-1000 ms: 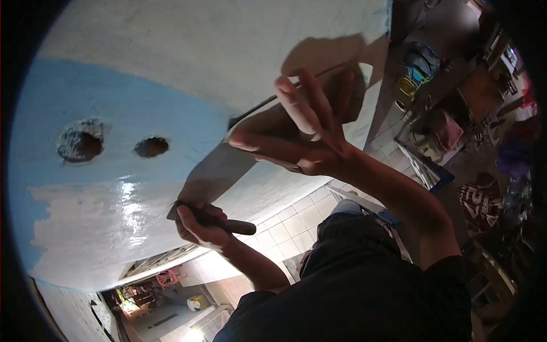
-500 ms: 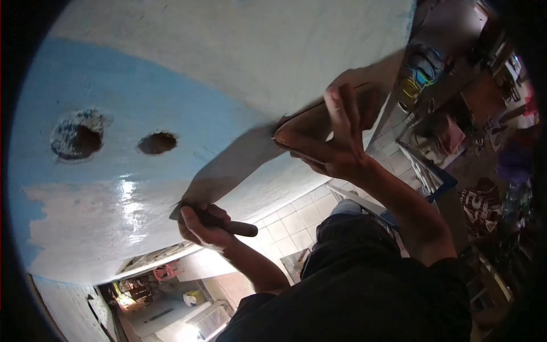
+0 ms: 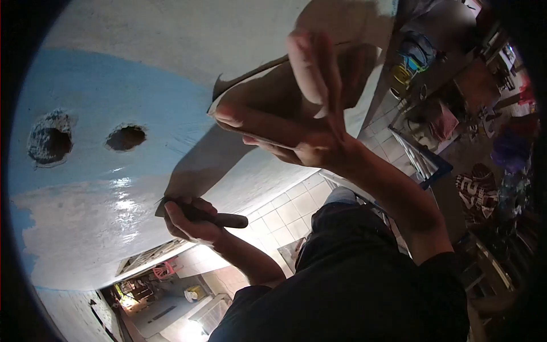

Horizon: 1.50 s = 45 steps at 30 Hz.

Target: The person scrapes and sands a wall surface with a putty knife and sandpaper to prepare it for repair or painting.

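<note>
My left hand [image 3: 194, 223] is closed around the dark handle of a putty knife [image 3: 232, 221], its blade tip close to the white lower part of the wall [image 3: 85, 211]. Higher up and to the right, my right hand [image 3: 319, 128] grips a thin, flat scraper sheet [image 3: 268, 140], thumb and fingers on either side. The sheet's near corner lies against the blue painted area [image 3: 165, 85], and shadow covers much of it. Left of that corner, the wall has a rough-edged hole [image 3: 57, 145] and a smaller hole [image 3: 126, 138].
Below runs a white tiled floor [image 3: 285, 216]. A metal ladder [image 3: 419, 157] with blue parts stands to the right of my legs. Clutter fills the right side, including a purple bag [image 3: 510, 151] and a brown patterned cloth [image 3: 477, 194]. A pink chair [image 3: 164, 270] shows at lower left.
My right hand and the scraper sheet have moved left and up across the wall, closer to the holes. The view has shifted slightly. My left hand keeps its hold on the putty knife.
</note>
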Each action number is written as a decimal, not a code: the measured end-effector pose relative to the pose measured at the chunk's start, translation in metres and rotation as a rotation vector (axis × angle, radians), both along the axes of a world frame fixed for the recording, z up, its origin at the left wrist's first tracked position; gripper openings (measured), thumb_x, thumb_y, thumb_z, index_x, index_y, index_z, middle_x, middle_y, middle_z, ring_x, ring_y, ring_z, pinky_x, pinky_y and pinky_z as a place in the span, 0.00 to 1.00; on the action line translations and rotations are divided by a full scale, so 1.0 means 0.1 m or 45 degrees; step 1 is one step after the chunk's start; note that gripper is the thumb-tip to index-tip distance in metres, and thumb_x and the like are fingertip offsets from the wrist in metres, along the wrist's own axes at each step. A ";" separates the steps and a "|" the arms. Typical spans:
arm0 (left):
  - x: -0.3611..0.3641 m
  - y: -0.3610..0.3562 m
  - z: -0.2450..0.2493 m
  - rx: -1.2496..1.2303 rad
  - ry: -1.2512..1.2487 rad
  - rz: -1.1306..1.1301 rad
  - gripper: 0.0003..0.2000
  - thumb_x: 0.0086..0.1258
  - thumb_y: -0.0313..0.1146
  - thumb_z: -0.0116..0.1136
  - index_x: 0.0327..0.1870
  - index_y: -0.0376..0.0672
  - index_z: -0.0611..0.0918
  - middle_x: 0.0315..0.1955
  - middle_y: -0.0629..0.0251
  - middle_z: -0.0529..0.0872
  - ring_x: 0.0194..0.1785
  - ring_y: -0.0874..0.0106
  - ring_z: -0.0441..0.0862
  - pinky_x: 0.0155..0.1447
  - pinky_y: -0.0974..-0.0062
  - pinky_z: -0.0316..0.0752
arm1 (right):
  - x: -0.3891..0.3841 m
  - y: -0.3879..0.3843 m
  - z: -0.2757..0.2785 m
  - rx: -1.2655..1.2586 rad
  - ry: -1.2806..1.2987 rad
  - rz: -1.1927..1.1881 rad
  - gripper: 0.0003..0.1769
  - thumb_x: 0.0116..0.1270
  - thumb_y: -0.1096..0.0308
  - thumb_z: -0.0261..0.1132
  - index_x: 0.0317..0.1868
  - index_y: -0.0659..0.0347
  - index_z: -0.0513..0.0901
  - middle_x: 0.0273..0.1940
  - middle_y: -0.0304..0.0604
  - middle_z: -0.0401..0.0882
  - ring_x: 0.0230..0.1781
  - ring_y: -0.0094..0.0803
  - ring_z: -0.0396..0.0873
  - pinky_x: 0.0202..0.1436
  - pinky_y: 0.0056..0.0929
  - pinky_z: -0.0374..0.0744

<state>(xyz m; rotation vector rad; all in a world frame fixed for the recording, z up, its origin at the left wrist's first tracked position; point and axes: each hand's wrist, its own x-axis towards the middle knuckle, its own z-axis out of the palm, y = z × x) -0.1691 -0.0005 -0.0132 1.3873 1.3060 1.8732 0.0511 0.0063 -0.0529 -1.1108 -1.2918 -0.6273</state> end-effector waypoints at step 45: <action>0.90 -0.50 -0.61 -0.665 0.473 -1.279 0.13 0.76 0.36 0.52 0.37 0.34 0.79 0.21 0.64 0.83 0.22 0.76 0.80 0.28 0.78 0.74 | 0.89 -2.08 -1.27 -0.827 0.315 -0.418 0.24 0.79 0.62 0.45 0.69 0.64 0.68 0.69 0.57 0.64 0.73 0.52 0.58 0.75 0.52 0.53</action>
